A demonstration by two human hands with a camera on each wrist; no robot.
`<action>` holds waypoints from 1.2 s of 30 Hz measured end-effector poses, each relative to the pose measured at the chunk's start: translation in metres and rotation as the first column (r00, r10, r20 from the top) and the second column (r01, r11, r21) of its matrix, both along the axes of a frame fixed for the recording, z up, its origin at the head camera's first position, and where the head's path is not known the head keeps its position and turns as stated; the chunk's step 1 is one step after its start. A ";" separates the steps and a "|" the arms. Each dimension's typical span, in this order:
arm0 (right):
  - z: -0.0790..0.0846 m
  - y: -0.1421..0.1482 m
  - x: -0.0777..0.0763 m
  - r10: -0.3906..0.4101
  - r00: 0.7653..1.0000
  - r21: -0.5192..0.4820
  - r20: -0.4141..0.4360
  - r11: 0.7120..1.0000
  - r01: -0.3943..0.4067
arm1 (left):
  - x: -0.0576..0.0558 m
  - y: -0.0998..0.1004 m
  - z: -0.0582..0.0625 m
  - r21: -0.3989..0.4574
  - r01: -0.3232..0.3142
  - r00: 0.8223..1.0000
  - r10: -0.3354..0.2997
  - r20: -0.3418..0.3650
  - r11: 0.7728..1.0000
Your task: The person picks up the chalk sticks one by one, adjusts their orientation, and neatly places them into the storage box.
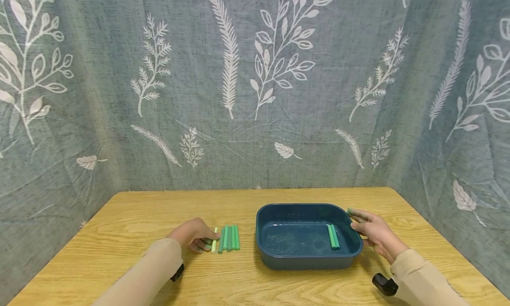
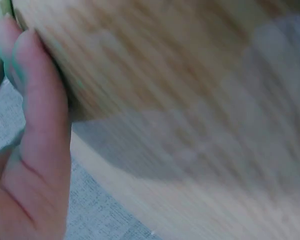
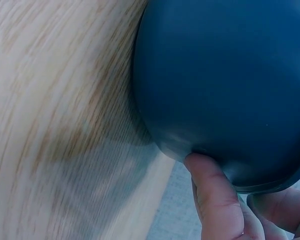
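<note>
Pale yellow-green stick (image 1: 214, 246) pinched in left hand (image 1: 194, 235); right hand (image 1: 376, 233) grips blue basin (image 1: 304, 263) by right edge, likely steadying it.

Eight slim, straight sticks were in view: six on the one light wood-grained table (image 1: 139, 222) and two inside the one dark blue, rounded rectangular, smooth-walled basin (image 1: 303, 262). The six comprised one pale yellow stick (image 1: 213, 249), two dull darker-green sticks (image 1: 220, 246) and three brighter green sticks (image 1: 237, 240); the two in the basin were both green sticks (image 1: 331, 237). There were two bare hands, one left hand (image 1: 194, 235) and one right hand (image 1: 377, 233), two beige fabric sleeves (image 1: 149, 270) and two small black wrist-side devices (image 1: 384, 284).
</note>
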State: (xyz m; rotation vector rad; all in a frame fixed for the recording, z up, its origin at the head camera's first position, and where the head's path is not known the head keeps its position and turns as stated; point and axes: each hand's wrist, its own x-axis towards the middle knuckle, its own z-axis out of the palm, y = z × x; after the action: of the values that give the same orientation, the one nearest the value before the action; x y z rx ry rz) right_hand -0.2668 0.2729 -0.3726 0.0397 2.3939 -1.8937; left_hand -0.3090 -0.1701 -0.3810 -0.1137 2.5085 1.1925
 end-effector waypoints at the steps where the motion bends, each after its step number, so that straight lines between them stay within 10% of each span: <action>1: 0.000 0.000 0.000 0.000 1.000 0.000 -0.001 1.000 0.000 | 0.000 0.000 0.000 -0.011 0.008 1.000 -0.008 -0.001 1.000; 15: -0.005 -0.001 0.001 -0.009 1.000 0.000 0.004 1.000 0.009 | 0.003 0.002 0.001 -0.076 0.008 1.000 -0.006 0.021 0.997; 36: -0.003 0.000 0.002 -0.004 1.000 -0.010 0.001 1.000 0.004 | -0.002 -0.018 0.003 0.307 -0.021 0.999 0.006 0.049 0.952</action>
State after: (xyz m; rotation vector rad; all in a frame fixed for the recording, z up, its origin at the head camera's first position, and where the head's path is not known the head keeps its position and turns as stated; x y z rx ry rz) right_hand -0.2651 0.2727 -0.3753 0.0453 2.3860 -1.9066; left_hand -0.3107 -0.1882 -0.3782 -0.0780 2.2515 1.5498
